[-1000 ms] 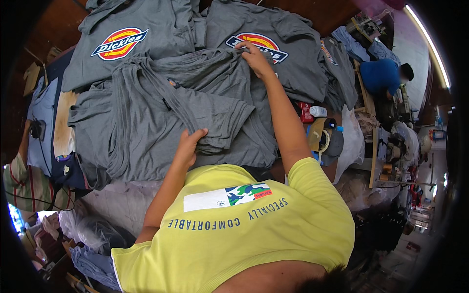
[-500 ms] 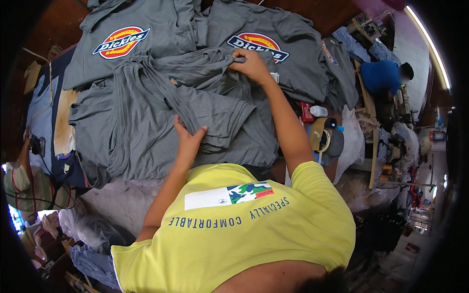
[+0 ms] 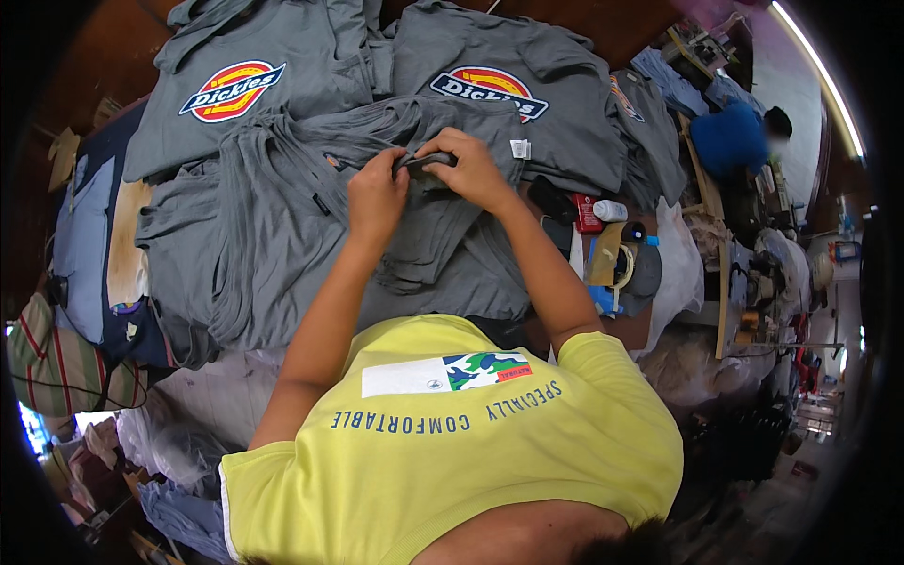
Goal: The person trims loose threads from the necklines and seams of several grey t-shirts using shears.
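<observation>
A rumpled grey T-shirt lies on top of a heap of grey shirts in front of me. My left hand pinches a dark fold of its cloth. Close beside it, my right hand grips the same fold, thumb and fingers pressed together. The bit of cloth between them is raised a little. A white label shows on the cloth to the right of my right hand. Beyond lie two grey shirts with colourful printed emblems, one at the far left and one at the far right.
Right of the heap are a red box, a white bottle and a roll of tape. A person in blue sits farther right. Light blue garments lie at the left, near a striped bag.
My left hand has moved up and away from me to the cloth. My right hand has come left and nearer, beside it. Both now pinch one fold.
</observation>
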Demonstrator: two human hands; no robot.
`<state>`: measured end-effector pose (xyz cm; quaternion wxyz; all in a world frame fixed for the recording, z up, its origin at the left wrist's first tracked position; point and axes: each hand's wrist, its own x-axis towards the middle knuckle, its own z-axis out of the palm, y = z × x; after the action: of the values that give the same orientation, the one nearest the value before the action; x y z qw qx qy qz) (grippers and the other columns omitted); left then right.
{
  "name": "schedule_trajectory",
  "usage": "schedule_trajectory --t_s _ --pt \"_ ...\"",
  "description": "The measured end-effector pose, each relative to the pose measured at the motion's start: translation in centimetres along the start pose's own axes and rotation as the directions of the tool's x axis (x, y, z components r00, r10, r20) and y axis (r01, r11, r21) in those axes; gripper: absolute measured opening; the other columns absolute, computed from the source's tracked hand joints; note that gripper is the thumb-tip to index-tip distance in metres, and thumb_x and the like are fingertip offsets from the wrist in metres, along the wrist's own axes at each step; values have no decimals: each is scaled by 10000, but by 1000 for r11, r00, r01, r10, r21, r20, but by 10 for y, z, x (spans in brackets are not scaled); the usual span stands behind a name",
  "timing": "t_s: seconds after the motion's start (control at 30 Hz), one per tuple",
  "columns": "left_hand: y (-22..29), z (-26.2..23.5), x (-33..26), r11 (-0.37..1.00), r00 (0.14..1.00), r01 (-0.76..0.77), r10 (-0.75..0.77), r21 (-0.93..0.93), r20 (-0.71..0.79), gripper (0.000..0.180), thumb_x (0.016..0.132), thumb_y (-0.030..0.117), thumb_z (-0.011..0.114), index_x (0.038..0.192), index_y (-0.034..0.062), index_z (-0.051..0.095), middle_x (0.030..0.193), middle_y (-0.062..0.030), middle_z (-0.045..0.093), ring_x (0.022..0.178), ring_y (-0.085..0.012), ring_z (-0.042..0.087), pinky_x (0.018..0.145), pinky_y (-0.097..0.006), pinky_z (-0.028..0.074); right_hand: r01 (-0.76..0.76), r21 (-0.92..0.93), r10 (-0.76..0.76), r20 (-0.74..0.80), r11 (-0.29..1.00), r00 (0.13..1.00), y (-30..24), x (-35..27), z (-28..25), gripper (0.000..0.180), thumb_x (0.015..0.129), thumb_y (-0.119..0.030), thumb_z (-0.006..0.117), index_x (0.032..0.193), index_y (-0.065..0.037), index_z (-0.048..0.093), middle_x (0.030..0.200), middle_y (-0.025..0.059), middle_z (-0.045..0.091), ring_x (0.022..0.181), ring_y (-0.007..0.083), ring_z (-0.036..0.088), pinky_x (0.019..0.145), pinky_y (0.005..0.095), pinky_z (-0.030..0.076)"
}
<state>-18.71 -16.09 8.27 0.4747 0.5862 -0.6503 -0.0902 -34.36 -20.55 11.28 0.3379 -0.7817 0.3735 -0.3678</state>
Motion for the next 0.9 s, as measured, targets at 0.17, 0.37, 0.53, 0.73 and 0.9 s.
schedule_trajectory --t_s 0.17,0.37,0.53,0.73,0.9 --pt "-20 -11 11 734 846 515 -352 -442 400 134 822 136 655 916 42 642 816 -16 658 713 -86 596 652 -236 464 -1 -40 -5 -135 999 991 12 2 -4 168 648 24 632 808 -20 661 801 98 606 747 236 595 650 298 453" --pt "-30 -23 5 63 684 705 -325 -706 654 265 834 159 654 1075 88 573 860 50 563 773 -49 506 714 -207 417 27 2 -27 -37 1000 999 10 2 -3 165 669 -22 691 831 -18 661 816 61 615 785 163 593 699 264 440" --pt "-20 -82 -33 438 691 689 -154 -578 706 390 805 62 646 1176 63 527 868 23 568 790 -53 509 752 -223 426 -52 183 -44 486 982 873 -9 2 -25 238 721 -145 733 918 -39 651 909 50 619 865 141 577 771 277 443" --pt "-46 -82 -91 721 524 656 -222 -224 822 381 800 9 617 1170 71 552 896 2 584 832 -74 532 770 -228 433 -13 -278 23 30 960 999 85 49 -27 387 719 -225 721 1064 -89 608 1074 94 553 1038 216 522 878 331 420" --pt "-43 -82 -97 802 749 529 -288 -276 597 304 812 55 627 1113 67 585 863 -6 590 793 -96 551 762 -232 436 101 -508 -162 -77 855 984 105 56 -20 272 695 -205 716 856 -51 559 961 111 579 950 246 556 816 330 440"
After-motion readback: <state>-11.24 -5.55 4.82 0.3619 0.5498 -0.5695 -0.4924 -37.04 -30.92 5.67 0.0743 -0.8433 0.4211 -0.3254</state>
